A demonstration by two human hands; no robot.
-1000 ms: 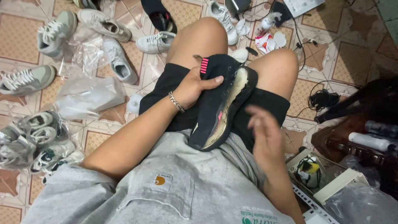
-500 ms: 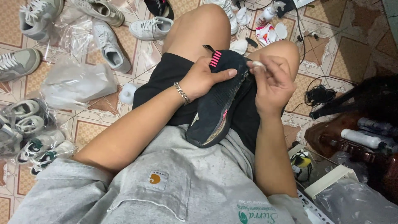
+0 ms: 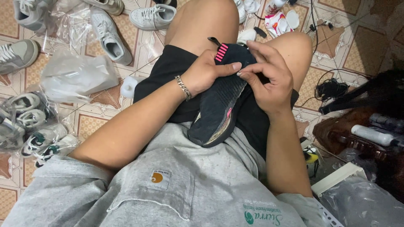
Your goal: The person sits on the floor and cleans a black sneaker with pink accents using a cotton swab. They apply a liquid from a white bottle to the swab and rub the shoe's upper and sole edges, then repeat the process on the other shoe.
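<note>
You are sitting on a tiled floor (image 3: 336,38), looking down at your lap. A dark knit shoe (image 3: 219,105) with pink stripes on its heel tab lies across your black shorts, between your thighs, heel end toward your knees and toe end toward your belly, its pale sole edge showing low down. Resting it on your lap seems to keep it steady and close to your eyes.

Your left hand (image 3: 206,71), with a chain bracelet at the wrist, is closed around the heel end, thumb stretched along the top; this grip looks meant to brace the shoe. Your right hand (image 3: 269,77) meets it from the other side, fingertips pinched at the shoe's collar right by the left thumb. Whether something small sits in that pinch cannot be told. The two hands are together, touching or nearly so, both on the shoe.

Around you the floor is crowded. At its left edge, clear plastic bags (image 3: 29,122) hold white sneakers with green trim. Another bag (image 3: 78,75) lies nearer your left leg; its contents are unclear. Loose grey and white sneakers (image 3: 107,35) lie toward the top left corner. At the right edge a dark case (image 3: 357,130) holds pale bottles, beside black cables (image 3: 332,88).
</note>
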